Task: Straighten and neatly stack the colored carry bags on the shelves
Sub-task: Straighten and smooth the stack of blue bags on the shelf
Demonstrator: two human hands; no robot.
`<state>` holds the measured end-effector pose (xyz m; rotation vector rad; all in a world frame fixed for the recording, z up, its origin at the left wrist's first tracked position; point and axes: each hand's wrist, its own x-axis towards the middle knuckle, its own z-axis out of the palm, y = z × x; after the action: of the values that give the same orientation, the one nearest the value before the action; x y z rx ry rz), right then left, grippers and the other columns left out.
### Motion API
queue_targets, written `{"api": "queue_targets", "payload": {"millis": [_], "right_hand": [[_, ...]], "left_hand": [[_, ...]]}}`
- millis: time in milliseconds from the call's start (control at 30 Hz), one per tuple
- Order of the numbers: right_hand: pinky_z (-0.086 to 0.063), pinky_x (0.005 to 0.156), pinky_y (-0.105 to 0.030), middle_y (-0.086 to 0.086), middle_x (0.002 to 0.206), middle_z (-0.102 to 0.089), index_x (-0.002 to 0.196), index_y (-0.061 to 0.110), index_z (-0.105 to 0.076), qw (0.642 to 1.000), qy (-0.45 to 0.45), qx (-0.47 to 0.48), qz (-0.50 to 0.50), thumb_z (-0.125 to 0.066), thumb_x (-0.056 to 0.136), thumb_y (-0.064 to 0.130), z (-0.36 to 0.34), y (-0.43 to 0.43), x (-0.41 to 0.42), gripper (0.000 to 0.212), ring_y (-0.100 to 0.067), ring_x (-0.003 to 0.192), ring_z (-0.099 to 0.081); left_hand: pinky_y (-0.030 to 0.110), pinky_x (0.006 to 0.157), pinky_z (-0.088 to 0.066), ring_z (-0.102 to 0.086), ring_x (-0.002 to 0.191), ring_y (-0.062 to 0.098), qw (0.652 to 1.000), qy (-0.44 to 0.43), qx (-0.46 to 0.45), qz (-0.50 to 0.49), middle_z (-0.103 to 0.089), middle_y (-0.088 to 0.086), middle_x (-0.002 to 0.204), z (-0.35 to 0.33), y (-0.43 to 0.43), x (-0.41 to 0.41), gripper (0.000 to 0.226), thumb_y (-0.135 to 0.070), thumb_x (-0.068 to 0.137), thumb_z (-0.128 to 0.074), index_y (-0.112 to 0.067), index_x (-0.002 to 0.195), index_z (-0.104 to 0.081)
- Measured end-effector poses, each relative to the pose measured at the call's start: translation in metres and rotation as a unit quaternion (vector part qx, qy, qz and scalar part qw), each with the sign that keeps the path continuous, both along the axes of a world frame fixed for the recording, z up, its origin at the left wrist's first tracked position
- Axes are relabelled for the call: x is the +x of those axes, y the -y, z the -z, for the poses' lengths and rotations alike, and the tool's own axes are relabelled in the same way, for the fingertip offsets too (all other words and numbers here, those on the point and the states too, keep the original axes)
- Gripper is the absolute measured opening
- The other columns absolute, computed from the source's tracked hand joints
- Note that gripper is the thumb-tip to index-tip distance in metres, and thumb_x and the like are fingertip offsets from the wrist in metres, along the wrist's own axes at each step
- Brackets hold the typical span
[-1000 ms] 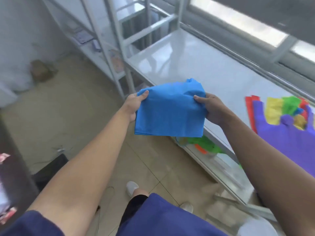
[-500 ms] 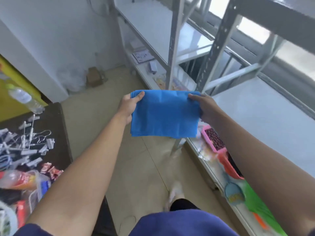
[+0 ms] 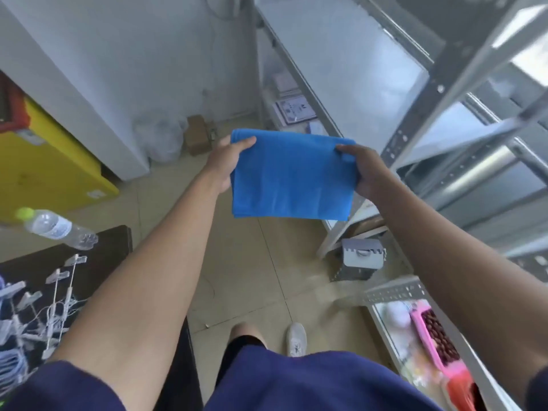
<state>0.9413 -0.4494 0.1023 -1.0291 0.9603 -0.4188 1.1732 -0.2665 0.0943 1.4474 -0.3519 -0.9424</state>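
Observation:
A folded blue carry bag [image 3: 292,179] hangs flat in the air at chest height, above the tiled floor. My left hand [image 3: 226,161] pinches its upper left corner, thumb on top. My right hand [image 3: 363,170] grips its upper right edge, fingers curled round the fabric. The grey metal shelves [image 3: 350,72] stand just right of the bag, with a bare white shelf board behind it. No other colored bags are in view.
A dark table [image 3: 98,256] at the lower left carries white clips and a plastic bottle [image 3: 56,228]. A yellow box [image 3: 50,170] sits at the left. The low shelf at the right holds a pink basket [image 3: 436,333]. A cardboard box [image 3: 198,133] lies by the wall.
My view has swung left, away from the shelf with the purple and yellow bags. Both hands kept hold of the blue bag, which now hangs smoother and flatter.

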Motion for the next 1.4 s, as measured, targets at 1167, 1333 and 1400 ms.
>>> {"api": "queue_targets", "payload": {"millis": [1167,1333,1400], "right_hand": [[-0.057,0.095,-0.058,-0.023,0.124,-0.070,0.120,0.007,-0.070,0.860,-0.020,-0.134,0.493,-0.064,0.079,0.007,0.019,0.410,0.286,0.042,-0.043,0.112,-0.069],[-0.065,0.067,-0.039,-0.013,0.126,-0.071,0.135,0.007,-0.062,0.870,-0.086,0.018,0.486,-0.058,0.097,0.014,0.102,0.404,0.311,0.038,-0.026,0.080,-0.077],[-0.060,0.056,-0.031,-0.012,0.119,-0.072,0.129,0.008,-0.064,0.872,-0.130,0.045,0.469,-0.062,0.093,0.011,0.124,0.397,0.321,0.037,-0.026,0.077,-0.073]], "left_hand": [[0.050,0.094,-0.058,-0.069,0.110,0.043,0.876,-0.100,-0.061,0.468,-0.069,0.025,0.127,0.027,0.694,0.332,0.040,-0.010,0.085,-0.070,0.004,0.122,-0.068],[0.028,0.063,-0.059,-0.071,0.087,0.029,0.877,0.152,0.056,0.453,-0.073,0.018,0.109,0.112,0.709,0.357,0.033,0.002,0.089,-0.070,0.002,0.122,-0.070],[0.029,0.063,-0.058,-0.069,0.093,0.029,0.877,0.138,0.074,0.454,-0.070,0.018,0.114,0.133,0.704,0.364,0.039,0.005,0.091,-0.067,0.000,0.130,-0.064]]}}
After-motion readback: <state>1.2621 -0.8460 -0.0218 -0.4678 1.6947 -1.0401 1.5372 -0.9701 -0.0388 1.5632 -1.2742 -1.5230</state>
